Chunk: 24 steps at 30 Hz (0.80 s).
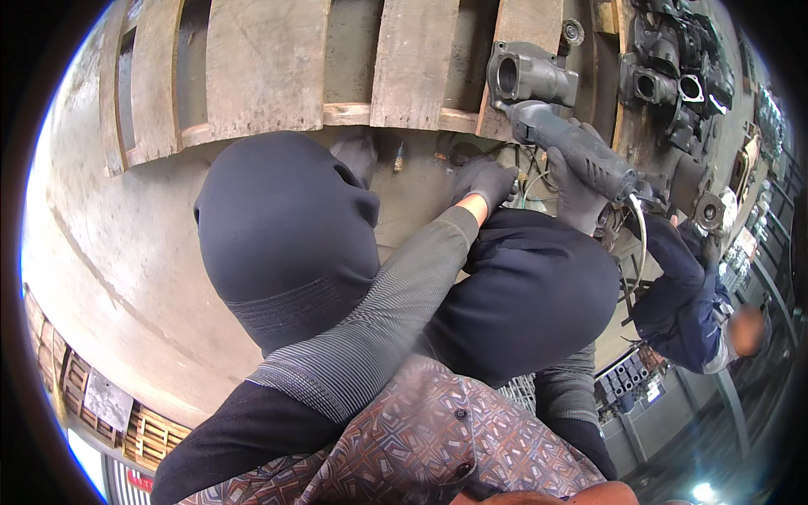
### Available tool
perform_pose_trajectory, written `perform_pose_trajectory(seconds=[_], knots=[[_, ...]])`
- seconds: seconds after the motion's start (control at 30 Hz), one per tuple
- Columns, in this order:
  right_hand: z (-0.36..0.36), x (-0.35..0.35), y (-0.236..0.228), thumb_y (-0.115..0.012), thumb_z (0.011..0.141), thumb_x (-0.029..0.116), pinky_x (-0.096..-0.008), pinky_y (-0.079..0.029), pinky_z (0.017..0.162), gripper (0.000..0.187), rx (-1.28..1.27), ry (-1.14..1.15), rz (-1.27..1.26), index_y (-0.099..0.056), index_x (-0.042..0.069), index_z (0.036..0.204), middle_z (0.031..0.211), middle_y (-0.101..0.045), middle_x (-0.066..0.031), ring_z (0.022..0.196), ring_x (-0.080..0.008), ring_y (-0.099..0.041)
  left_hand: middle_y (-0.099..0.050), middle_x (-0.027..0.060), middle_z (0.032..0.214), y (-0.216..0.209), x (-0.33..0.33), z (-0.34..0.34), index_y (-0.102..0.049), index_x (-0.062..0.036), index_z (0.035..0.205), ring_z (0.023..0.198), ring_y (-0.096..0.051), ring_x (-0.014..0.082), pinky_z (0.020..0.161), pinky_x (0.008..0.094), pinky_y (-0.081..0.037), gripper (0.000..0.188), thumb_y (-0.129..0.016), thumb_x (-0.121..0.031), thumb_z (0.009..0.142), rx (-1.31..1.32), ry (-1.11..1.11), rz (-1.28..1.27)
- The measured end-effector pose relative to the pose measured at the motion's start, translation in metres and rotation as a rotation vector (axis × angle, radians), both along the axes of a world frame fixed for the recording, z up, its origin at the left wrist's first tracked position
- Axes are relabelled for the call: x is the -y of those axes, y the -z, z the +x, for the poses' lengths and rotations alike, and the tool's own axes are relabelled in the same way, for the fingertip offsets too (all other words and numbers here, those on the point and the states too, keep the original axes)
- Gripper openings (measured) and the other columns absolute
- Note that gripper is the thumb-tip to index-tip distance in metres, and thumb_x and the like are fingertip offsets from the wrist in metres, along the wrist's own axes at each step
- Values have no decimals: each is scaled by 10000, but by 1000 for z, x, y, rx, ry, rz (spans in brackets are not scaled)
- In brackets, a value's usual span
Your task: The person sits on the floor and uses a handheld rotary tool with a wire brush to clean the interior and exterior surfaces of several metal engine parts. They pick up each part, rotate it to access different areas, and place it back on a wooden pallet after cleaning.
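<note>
My right hand (pixel 579 195), in a grey glove, is wrapped round the dark body of a corded hand grinder (pixel 581 151). Its head end lies right by a grey cast metal housing (pixel 543 80) with a round bore, on the wooden pallet; whether they touch I cannot tell. A pale cord (pixel 640 231) runs down from the grinder's rear. My left arm crosses over my lap, and my gloved left hand (pixel 486 183) is closed beside my right knee. What it holds, if anything, is hidden.
Slats of the wooden pallet (pixel 265 67) span the top. A small round metal part (pixel 572 32) lies beside the housing. Dark castings (pixel 661 84) are heaped at upper right. A co-worker in blue (pixel 686 295) is at the right. Thin cables (pixel 532 181) lie near my hands.
</note>
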State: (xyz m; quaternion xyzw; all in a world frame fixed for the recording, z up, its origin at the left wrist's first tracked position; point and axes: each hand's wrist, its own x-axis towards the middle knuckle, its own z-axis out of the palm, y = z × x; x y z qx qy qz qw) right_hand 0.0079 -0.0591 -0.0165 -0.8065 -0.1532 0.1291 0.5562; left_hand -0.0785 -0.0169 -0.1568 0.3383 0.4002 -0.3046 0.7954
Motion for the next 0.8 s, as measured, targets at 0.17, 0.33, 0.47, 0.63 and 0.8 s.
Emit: perform_pose_trajectory(seconds=[0.17, 0.33, 0.47, 0.63, 0.8], knots=[[1, 3, 4, -868, 757, -54, -360, -515, 1039, 665, 34, -3, -15, -553, -50, 1342, 1269, -661, -143, 1152, -214, -642, -729, 148, 845, 27, 8, -9, -641, 26, 1048, 639, -674, 226, 575, 380, -504, 319, -590, -286, 1006, 39, 7, 72], [-6, 8, 13, -887, 741, -43, -358, -515, 1045, 718, -19, 30, 73, -539, -42, 1369, 1273, -659, -142, 1153, -205, -642, -715, 170, 837, 42, 13, -9, -621, 27, 1073, 604, -646, 241, 534, 390, -474, 312, -578, -275, 1009, 60, -10, 53], [-1, 13, 5, -845, 790, -40, -360, -499, 1073, 692, 24, -6, 54, -517, -58, 1398, 1315, -644, -179, 1205, -227, -627, -705, 179, 829, 31, 3, -10, -609, 27, 1086, 592, -629, 230, 532, 366, -467, 306, -585, -268, 1009, 17, -82, 21], [-9, 54, -34, -793, 881, 58, -321, -514, 1049, 592, 150, 58, -40, -519, -74, 1389, 1276, -656, -162, 1159, -209, -645, -711, 169, 846, 3, -19, -12, -625, 32, 1077, 625, -643, 217, 576, 345, -498, 331, -602, -291, 1009, 90, -14, 115], [-42, 112, -61, -732, 945, 95, -319, -513, 1059, 538, -312, 462, 485, -505, -96, 1393, 1289, -651, -178, 1173, -224, -645, -727, 169, 1020, -35, -29, 4, -652, 58, 1127, 832, -696, 241, 730, 355, -549, 435, -633, -361, 1009, 648, 259, 294]])
